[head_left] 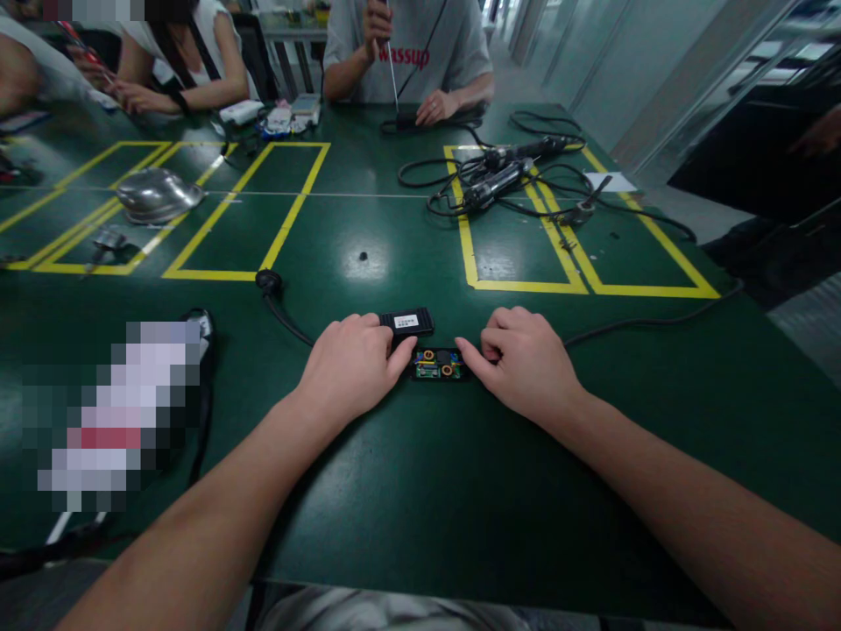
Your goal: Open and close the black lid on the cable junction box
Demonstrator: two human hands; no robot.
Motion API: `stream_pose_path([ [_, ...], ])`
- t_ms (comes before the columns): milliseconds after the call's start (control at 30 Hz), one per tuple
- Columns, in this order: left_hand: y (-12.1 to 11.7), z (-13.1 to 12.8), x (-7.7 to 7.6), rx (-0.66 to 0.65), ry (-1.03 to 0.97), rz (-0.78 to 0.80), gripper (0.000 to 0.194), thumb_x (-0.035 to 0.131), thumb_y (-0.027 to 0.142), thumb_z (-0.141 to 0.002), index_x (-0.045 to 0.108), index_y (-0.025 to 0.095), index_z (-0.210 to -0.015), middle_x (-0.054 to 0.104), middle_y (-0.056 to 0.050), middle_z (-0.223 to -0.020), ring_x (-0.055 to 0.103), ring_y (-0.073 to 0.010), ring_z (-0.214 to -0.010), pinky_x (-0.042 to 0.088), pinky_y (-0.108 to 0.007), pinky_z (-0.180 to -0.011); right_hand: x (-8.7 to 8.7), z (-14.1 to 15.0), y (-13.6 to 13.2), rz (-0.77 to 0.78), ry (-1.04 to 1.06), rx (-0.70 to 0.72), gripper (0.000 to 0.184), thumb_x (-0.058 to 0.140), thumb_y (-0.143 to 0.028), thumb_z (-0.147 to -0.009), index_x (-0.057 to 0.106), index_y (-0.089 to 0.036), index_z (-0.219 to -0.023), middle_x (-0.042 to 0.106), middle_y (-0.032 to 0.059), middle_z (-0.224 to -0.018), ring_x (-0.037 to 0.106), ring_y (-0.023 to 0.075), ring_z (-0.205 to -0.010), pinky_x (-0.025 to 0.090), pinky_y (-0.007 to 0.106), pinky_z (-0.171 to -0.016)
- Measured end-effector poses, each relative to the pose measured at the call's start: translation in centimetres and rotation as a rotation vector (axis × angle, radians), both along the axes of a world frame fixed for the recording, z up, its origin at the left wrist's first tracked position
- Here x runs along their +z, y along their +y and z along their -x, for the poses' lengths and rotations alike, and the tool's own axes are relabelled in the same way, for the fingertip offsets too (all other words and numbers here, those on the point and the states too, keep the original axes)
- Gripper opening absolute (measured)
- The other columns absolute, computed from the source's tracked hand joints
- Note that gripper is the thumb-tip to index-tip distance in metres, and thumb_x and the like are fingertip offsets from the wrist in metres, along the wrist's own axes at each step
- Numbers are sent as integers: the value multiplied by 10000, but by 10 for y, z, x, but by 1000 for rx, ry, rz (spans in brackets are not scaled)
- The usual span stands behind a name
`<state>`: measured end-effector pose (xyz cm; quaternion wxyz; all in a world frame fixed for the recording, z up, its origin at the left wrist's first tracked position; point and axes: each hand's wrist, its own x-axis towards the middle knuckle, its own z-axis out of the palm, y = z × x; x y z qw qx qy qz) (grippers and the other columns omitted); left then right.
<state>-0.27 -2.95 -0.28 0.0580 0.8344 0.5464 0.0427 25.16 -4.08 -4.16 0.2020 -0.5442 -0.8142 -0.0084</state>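
Note:
An open black adapter case [441, 375] lies on the green table between my hands, its circuit board [430, 370] with copper-ringed coils facing up. My left hand [351, 361] grips the case's left end, thumb at its edge and fingers curled. At the right end, my right hand [522, 358] is closed too, with the thumb against the case; its curled fingertips are partly hidden. Just beyond the case lies its black cover [420, 322] with a white label, beside my left fingers. A black cord [286, 315] leads from behind my left hand to a round plug [268, 280].
Another cable [644, 322] runs right from behind my right hand. Black electric screwdrivers [496, 184] and tangled cords lie at the back right. A metal bowl-shaped part [158, 194] sits at the back left, a blurred-out device [131, 403] nearer. Co-workers sit across the table [407, 508].

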Motion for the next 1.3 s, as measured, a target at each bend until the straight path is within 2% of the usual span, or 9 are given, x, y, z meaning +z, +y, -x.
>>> stream_pose_path([
  [167,2,2,2,18,-77,54,515,569,456,-1154,747,213,-736,683,-91,-823,700,-289,-828,561,-416,-753,1,-1,-2,-97,48,23,547,655,-415,-1112,502,-244,-616,578,72,-791,500,243,-800,341,413,-734],
  [367,1,2,0,17,-109,48,444,688,448,-1115,668,225,-731,661,-77,-851,687,-290,-866,554,-417,-785,1,1,-1,20,5,37,514,658,-372,-1095,502,-244,-622,600,69,-777,527,238,-777,344,419,-750],
  [533,3,6,-10,40,-270,-133,189,846,356,-1024,757,195,-1069,758,-136,-1219,695,-339,-1122,599,-483,-976,1,1,-1,49,6,47,472,616,-357,-1118,535,-241,-668,632,79,-822,552,243,-807,353,418,-770],
  [600,7,8,-15,29,-332,-104,253,847,292,-1021,767,190,-1238,784,-138,-1325,696,-343,-1192,589,-520,-1078,0,0,-1,46,21,51,433,561,-335,-1135,578,-238,-713,646,86,-845,559,246,-815,356,419,-774],
  [700,11,11,-18,12,-384,-48,315,813,231,-1042,766,201,-1353,834,-107,-1304,717,-326,-1196,583,-522,-1117,-1,-1,0,52,65,39,408,461,-302,-1152,596,-243,-771,641,86,-838,558,251,-804,353,423,-774],
  [900,5,14,-9,-234,-552,-167,307,749,277,-1100,787,202,-1395,840,-98,-1295,731,-289,-1189,586,-487,-1111,2,-2,2,117,206,9,378,363,-345,-1136,494,-275,-788,596,59,-780,559,254,-768,349,420,-779],
  [1033,2,14,-7,-388,-566,-73,299,789,305,-1078,827,227,-1363,833,-97,-1285,736,-281,-1147,608,-471,-1062,5,-2,3,160,240,-6,364,381,-377,-1123,457,-284,-780,586,52,-756,543,258,-756,351,418,-771],
  [1167,3,13,-6,-423,-491,80,281,813,248,-1056,847,244,-1334,841,-83,-1264,737,-278,-1143,602,-483,-1090,7,-1,2,185,209,4,399,418,-394,-1130,464,-276,-751,582,47,-734,534,251,-749,350,417,-773],
  [1300,3,12,-5,-409,-465,103,283,823,221,-1047,847,247,-1328,840,-77,-1265,735,-278,-1163,595,-481,-1112,6,0,3,195,181,-2,402,477,-417,-1115,462,-269,-742,583,42,-737,530,241,-747,349,411,-782],
])
